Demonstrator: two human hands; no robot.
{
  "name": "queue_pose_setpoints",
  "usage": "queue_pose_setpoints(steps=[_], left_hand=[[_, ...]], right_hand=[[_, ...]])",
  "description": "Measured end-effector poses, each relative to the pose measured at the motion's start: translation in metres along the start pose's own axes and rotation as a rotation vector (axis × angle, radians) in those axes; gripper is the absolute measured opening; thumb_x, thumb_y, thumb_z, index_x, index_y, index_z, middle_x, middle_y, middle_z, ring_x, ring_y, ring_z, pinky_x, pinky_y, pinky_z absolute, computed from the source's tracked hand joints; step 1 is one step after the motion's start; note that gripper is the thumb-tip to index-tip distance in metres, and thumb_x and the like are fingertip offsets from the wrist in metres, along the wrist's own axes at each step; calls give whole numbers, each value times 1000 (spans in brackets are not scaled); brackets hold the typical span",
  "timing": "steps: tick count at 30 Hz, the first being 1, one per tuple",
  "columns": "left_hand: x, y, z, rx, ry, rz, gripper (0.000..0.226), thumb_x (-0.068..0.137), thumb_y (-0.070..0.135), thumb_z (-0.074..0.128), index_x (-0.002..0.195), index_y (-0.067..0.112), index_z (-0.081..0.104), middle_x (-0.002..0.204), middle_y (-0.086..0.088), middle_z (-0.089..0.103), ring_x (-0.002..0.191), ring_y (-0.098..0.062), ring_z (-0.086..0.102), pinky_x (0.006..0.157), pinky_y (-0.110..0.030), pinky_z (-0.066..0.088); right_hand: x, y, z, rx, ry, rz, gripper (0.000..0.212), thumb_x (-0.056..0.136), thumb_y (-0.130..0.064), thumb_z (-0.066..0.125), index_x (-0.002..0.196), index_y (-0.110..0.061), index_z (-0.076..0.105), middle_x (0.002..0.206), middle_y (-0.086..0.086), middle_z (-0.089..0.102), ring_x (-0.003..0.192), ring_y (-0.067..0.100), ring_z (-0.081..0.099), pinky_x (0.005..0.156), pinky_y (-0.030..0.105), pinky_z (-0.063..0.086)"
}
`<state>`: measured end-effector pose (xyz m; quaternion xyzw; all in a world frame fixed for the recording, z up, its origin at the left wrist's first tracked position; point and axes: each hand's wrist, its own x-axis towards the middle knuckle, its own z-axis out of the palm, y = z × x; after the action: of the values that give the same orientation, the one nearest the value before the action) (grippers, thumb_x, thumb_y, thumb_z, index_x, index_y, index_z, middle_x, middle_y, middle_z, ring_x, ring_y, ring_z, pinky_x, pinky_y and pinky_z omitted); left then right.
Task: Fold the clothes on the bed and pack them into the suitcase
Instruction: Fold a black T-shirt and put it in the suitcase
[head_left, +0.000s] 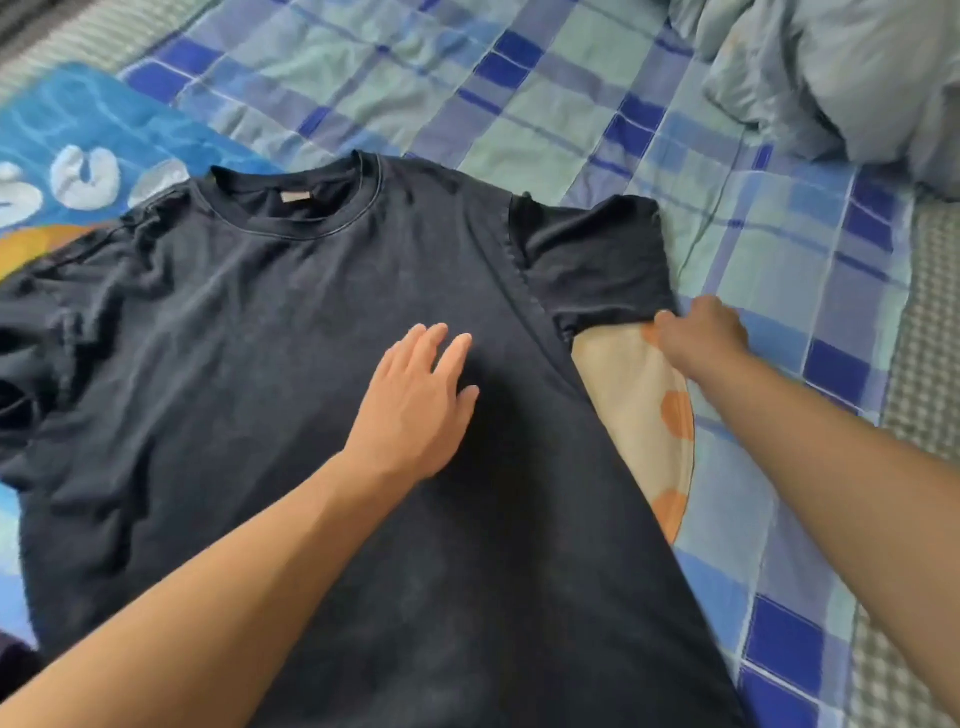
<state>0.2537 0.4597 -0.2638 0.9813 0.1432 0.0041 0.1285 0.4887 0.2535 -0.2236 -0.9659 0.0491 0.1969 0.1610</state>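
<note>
A black T-shirt (270, 322) lies spread face up on the bed, collar toward the far side. My left hand (415, 400) rests flat on its chest with fingers straight. My right hand (701, 332) pinches the lower hem of the shirt's right sleeve (592, 260), which lies out to the right. The left sleeve is bunched and wrinkled at the left edge. No suitcase is in view.
The bed carries a blue and green checked sheet (519, 93). A cream cloth with orange spots (644, 415) sticks out from under the shirt's right side. A bright blue printed blanket (93, 145) lies at the far left. A grey rumpled duvet (841, 78) sits at the top right.
</note>
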Motion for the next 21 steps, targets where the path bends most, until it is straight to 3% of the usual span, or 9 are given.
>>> queue_pose_setpoints(steps=[4,6,8,12,15,17,19,21], left_hand=[[15,-32,33,193,-104,22,65,104,56,22,162,26,20,168,-10,19,156,-34,11,125,-51,16],[8,-44,40,196,-127,42,67,103,60,17,162,29,16,169,-7,12,157,-30,2,126,-52,12],[6,-47,41,183,-133,53,66,104,60,16,162,30,14,169,-7,10,157,-29,-1,125,-53,14],[8,-45,41,151,-129,60,65,103,59,20,161,30,23,168,-10,17,157,-31,7,122,-57,19],[13,-38,33,146,-141,38,66,97,58,33,154,27,41,161,-14,34,152,-36,25,118,-58,26],[35,-33,20,115,-89,40,61,89,57,44,136,22,60,144,-14,51,136,-38,43,109,-54,34],[74,-31,12,83,0,58,53,89,55,45,124,21,64,136,-10,53,130,-36,45,108,-51,33],[125,-38,7,75,50,32,58,94,56,39,141,26,54,152,-10,44,143,-37,34,117,-53,23]], right_hand=[[62,-34,19,205,-54,129,63,93,-54,54,134,-7,53,127,11,57,115,37,58,99,46,49],[76,-46,29,344,-59,91,59,90,-50,63,132,-10,54,123,2,59,112,32,60,99,46,50],[91,-54,31,362,-15,61,51,92,-40,64,132,-9,55,128,8,62,111,33,61,99,45,51],[117,-62,11,221,168,46,43,103,-31,50,140,-8,46,140,17,54,126,39,52,104,44,42],[124,-58,14,147,100,-2,42,103,-36,50,135,-10,49,137,19,55,123,40,53,101,44,44],[124,-54,20,180,66,-21,44,98,-45,54,129,-14,54,130,15,60,116,38,57,97,43,48],[125,-48,22,289,43,-54,37,95,-47,58,113,-15,60,113,11,65,104,34,62,90,42,52],[127,-42,19,355,1,-78,23,96,-37,62,104,-15,63,106,10,67,97,31,64,86,40,53]])
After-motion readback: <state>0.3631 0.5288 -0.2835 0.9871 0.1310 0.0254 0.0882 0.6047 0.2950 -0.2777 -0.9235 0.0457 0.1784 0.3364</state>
